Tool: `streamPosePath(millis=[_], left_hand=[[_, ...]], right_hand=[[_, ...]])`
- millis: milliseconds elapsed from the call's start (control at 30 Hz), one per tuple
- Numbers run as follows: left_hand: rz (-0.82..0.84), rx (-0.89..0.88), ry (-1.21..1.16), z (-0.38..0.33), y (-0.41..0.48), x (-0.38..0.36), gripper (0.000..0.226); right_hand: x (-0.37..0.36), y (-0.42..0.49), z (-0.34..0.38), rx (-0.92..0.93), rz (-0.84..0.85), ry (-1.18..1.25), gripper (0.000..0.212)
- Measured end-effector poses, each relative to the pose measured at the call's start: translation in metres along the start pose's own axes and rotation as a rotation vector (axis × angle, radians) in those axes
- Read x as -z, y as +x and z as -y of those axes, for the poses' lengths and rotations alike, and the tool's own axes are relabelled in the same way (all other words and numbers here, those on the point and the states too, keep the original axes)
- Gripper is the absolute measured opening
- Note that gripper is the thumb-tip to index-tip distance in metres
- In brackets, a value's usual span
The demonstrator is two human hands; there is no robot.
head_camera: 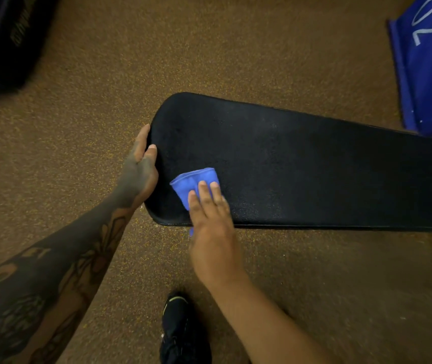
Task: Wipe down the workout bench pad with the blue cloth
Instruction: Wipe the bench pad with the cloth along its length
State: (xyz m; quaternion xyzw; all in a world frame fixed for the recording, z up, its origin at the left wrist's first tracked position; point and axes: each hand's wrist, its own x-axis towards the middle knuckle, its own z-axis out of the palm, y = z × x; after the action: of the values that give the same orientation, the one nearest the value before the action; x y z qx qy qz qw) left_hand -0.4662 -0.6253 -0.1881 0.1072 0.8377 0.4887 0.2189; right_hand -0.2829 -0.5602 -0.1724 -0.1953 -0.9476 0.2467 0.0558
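Black and bumpy, the bench pad (314, 166) is the big thing I see, so I tell where everything is from it. It is long and runs off the right edge of the view. Its rounded end points to the left.

Far to the left of the pad, up in the corner, I see a big dark tire (2, 40). It sits on the brown speckled floor (83, 143), well apart from the pad.

Next comes my left hand (138, 174). It is wrapped around the rounded end of the pad. The thumb lies on top of the pad and the other fingers curl over the edge, so this hand is gripping the pad itself.

Just to the right of that, on top of the pad and near its front edge, is the blue cloth (192, 181). It is bunched up, and a little bit of it hangs down over the front edge. My right hand (209, 219) lies flat on the cloth with the fingers straight. It presses the cloth down onto the pad and is not squeezed around it.

Below the pad, on the floor, I see a black shoe (180, 329) with a thin light stripe.

Past the far side of the pad, up at the right, is a blue box (430, 74) with white numbers on it.
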Motion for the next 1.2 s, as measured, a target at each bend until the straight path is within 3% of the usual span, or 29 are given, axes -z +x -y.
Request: streamPosePath(millis=[67, 133, 233, 367, 400, 533, 600, 767, 833, 867, 1000, 1033, 1133, 1200], left_hand=[[-0.009, 0.015, -0.028, -0.001, 0.001, -0.001, 0.051], [-0.008, 0.035, -0.075, -0.002, 0.002, -0.001, 0.049], [0.011, 0.057, -0.136, 0.004, 0.006, 0.002, 0.055], [-0.005, 0.075, -0.133, 0.007, 0.008, 0.002, 0.06], [-0.02, 0.08, -0.139, 0.003, 0.006, 0.001, 0.059], [-0.03, 0.047, -0.126, -0.007, 0.002, -0.004, 0.052], [-0.04, 0.026, -0.075, -0.004, 0.004, -0.005, 0.047], [-0.007, -0.008, -0.011, 0.0, 0.003, -0.003, 0.048], [0.002, -0.016, -0.004, 0.001, 0.004, -0.002, 0.049], [0.003, -0.023, 0.003, 0.001, 0.004, -0.001, 0.049], [-0.044, -0.042, 0.051, -0.001, 0.003, -0.002, 0.048], [-0.045, -0.04, 0.063, -0.001, 0.003, -0.003, 0.048], [-0.008, -0.017, 0.03, -0.001, 0.004, -0.002, 0.049], [-0.02, -0.027, 0.045, 0.0, 0.004, -0.002, 0.049]], right_hand=[[0.003, 0.0, 0.003, -0.046, -0.006, 0.014, 0.072], [-0.001, -0.01, 0.022, 0.074, 0.045, 0.013, 0.06], [-0.003, -0.013, 0.026, 0.244, 0.129, -0.049, 0.061], [0.01, 0.012, -0.002, 0.009, 0.009, -0.056, 0.055], [0.01, 0.011, 0.002, 0.02, 0.022, -0.064, 0.056], [0.01, 0.003, 0.009, 0.242, 0.139, -0.11, 0.062], [0.018, 0.025, -0.009, 0.151, 0.073, -0.069, 0.057], [0.049, 0.119, -0.065, -0.336, -0.084, -0.099, 0.052], [0.054, 0.148, -0.069, -0.45, -0.146, -0.072, 0.051], [0.05, 0.153, -0.059, -0.421, -0.136, -0.053, 0.053], [0.028, 0.133, -0.017, -0.006, 0.106, -0.006, 0.06], [0.03, 0.135, -0.021, 0.006, 0.111, -0.011, 0.06], [0.041, 0.156, -0.041, -0.236, -0.014, -0.039, 0.057], [0.039, 0.155, -0.03, -0.23, -0.005, -0.019, 0.058]])
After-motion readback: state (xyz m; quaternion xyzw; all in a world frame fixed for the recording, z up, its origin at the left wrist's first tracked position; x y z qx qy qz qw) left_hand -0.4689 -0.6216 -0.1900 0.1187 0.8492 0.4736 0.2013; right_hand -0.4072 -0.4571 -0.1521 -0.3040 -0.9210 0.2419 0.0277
